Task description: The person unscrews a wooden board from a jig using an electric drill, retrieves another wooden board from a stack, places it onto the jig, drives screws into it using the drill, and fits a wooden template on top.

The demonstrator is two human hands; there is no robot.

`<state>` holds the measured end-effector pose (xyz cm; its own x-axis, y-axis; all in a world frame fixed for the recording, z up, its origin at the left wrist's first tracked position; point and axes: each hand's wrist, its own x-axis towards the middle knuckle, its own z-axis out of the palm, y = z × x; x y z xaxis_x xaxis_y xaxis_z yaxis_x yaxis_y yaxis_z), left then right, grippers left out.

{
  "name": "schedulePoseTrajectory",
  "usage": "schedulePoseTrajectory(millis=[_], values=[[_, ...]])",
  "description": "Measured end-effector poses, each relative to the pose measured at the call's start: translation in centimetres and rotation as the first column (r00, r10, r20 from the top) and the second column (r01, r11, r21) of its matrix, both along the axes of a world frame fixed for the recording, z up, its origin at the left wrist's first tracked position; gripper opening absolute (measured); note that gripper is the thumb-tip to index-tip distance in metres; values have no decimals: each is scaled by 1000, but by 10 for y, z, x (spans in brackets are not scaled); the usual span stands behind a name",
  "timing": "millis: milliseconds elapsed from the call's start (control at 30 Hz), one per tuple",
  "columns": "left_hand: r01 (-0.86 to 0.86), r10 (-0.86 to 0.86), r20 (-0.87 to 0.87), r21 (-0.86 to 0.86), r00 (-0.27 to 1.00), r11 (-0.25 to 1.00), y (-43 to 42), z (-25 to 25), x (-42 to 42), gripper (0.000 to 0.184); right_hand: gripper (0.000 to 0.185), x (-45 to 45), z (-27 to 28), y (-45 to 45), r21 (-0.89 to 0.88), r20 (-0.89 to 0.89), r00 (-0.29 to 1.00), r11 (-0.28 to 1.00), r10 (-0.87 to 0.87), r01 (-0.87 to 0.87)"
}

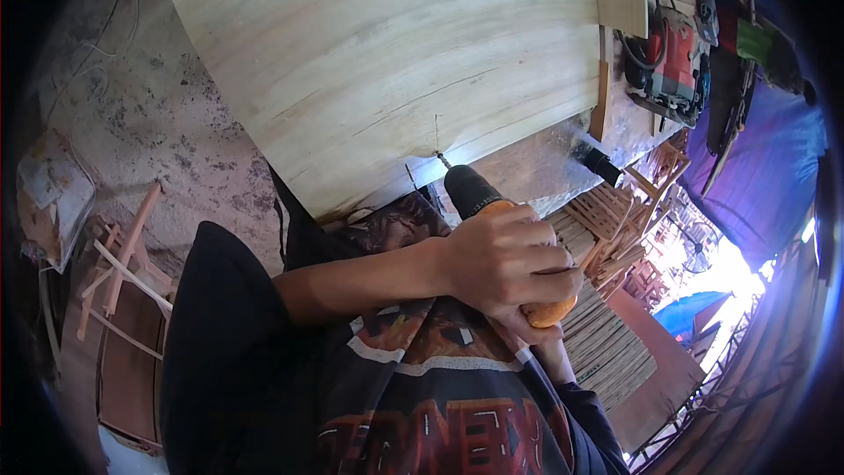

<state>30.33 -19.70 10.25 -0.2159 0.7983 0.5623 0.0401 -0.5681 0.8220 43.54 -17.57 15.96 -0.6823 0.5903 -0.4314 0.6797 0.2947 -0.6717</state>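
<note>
An orange power drill with a black chuck points away from my body. Its thin bit meets the pale wooden board near the edge closest to me. My left hand is closed over the top of the drill body, fingers wrapped around it. Below and behind it, my right hand is at the drill's rear, mostly hidden by the left hand and the drill. Short dark pencil-like lines mark the board by the bit, and a light glows on the wood there.
A red-and-black power tool rests on the surface at the right, beyond a wooden strip. A black cylinder lies nearer. Wooden chair parts and stacked slats stand right. A wooden frame is on the left floor.
</note>
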Motion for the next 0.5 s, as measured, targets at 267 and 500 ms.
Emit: schedulePoseTrajectory(millis=[267, 500], values=[[-23, 24, -25, 17, 999, 1000, 2, 4, 2, 36, 36, 7, 2, -2, 12, -7, 1000, 1000, 10, -10], [-79, 78, 39, 30, 996, 996, -2, 4, 3, 39, 35, 15, 6, -6, 7, -5, 1000, 1000, 13, -13]])
